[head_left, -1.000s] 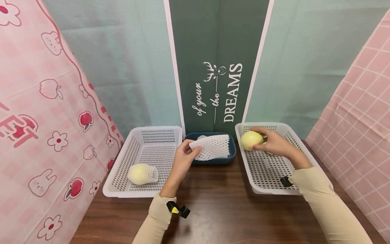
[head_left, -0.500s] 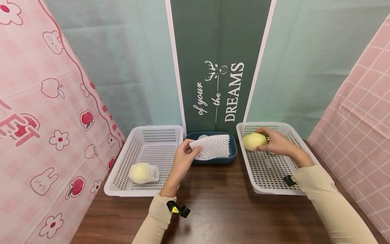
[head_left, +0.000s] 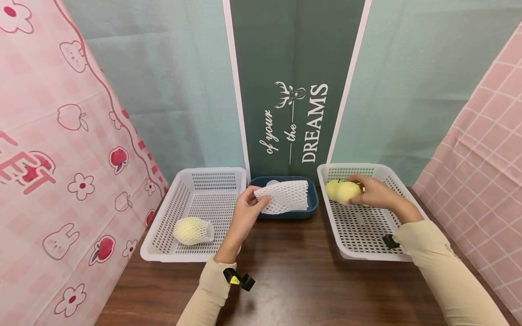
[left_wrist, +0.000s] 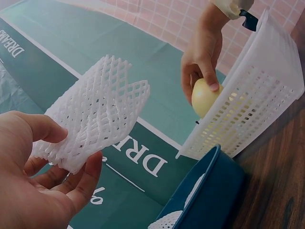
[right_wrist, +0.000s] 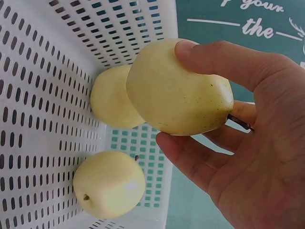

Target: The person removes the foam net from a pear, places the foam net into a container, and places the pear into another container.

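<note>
My left hand (head_left: 247, 206) pinches one end of a white foam net sleeve (head_left: 285, 197), held above the blue bin (head_left: 311, 199). The sleeve (left_wrist: 97, 107) spreads flat and unfilled in the left wrist view. My right hand (head_left: 373, 192) grips a pale yellow pear (head_left: 348, 193) over the right white basket (head_left: 340, 246). In the right wrist view this pear (right_wrist: 178, 90) has its dark stem toward the palm, thumb on one side and fingers on the other. Below it, a second pear (right_wrist: 112, 98) and a third pear (right_wrist: 108, 185) lie in the basket.
On the left, a white basket (head_left: 152, 244) holds a pear in a foam net (head_left: 191, 231). More white foam netting (left_wrist: 169, 220) lies in the blue bin. Cloth curtains stand behind and at both sides of the brown wooden table (head_left: 293, 271).
My right hand has shifted slightly right with its pear, turning it, and a pear behind it has come into sight. The left hand and the foam sleeve have stayed almost still.
</note>
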{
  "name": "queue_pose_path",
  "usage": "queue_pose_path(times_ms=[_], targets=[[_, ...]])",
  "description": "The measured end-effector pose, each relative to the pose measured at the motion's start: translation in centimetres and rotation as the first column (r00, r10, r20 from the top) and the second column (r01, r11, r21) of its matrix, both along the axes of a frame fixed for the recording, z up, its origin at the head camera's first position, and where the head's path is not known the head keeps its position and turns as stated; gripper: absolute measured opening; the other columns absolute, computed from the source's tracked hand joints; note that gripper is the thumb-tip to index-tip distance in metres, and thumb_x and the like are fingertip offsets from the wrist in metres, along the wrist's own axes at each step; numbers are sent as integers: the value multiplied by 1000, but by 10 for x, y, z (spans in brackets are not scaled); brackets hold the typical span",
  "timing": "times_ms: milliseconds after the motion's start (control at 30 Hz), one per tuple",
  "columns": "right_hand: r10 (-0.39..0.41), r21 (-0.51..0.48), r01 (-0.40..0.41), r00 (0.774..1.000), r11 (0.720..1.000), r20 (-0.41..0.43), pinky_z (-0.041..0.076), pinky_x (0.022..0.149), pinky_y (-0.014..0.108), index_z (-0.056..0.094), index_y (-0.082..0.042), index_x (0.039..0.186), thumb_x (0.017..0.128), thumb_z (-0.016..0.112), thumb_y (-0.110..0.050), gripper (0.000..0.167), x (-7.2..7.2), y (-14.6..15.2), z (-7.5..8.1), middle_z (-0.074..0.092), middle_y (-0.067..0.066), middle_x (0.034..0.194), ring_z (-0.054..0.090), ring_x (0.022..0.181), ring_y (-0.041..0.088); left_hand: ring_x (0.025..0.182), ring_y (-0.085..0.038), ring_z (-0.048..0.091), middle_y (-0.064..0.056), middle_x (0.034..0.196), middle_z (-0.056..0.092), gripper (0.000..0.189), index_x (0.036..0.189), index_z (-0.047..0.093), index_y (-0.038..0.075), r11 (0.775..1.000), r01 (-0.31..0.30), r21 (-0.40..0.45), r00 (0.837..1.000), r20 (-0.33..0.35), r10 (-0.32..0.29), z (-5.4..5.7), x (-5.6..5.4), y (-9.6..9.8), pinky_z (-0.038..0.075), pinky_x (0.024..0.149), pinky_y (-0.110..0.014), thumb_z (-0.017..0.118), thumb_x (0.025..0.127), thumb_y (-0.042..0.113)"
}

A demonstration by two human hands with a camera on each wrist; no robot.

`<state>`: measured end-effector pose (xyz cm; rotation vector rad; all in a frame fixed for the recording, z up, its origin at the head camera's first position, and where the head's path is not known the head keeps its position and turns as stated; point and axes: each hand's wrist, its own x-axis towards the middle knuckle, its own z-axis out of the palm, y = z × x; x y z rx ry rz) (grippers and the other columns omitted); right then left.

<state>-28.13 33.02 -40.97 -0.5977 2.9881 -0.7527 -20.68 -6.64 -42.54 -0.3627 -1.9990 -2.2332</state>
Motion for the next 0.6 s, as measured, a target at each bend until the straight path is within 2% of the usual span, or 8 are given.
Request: queue_pose_path(times_ms=[367,600], targets=[[-10,70,10,1000,997,-3,48,81,42,65,2,138,77,94,-29,74,-7,9,-10,71,26,127,65,99,30,97,-9,71,-14,110,74,22,117,64,-6,1000,-3,-6,1000,6,3,1,1,-1,58,82,-22,71,97,0],[-21,100,18,999,995,30,49,83,45,65,1,138,76,94,-28,75,-8,13,-16,70,27,129,64,100,32,96,-8,71,-12,109,73,22,116,63,-6,1000,-4,-2,1000,8,5,1,2,0,58,81,-22,71,97,-1]])
